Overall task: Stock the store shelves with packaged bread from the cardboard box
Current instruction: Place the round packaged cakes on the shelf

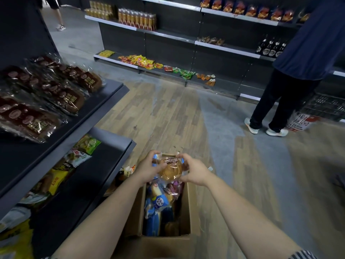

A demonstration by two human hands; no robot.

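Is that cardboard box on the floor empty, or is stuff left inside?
Not empty. The cardboard box is open on top, and several wrapped packets lie inside, below the bun packet.

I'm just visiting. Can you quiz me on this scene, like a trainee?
1. True or false: left hand and right hand both grip one bread packet above the cardboard box.
2. The dark brown bread packs lie: A in the box, B on the left shelf, C on the floor?
3. Fill in: the bystander in blue stands at the picture's ___ side.
Key: 1 true; 2 B; 3 right.
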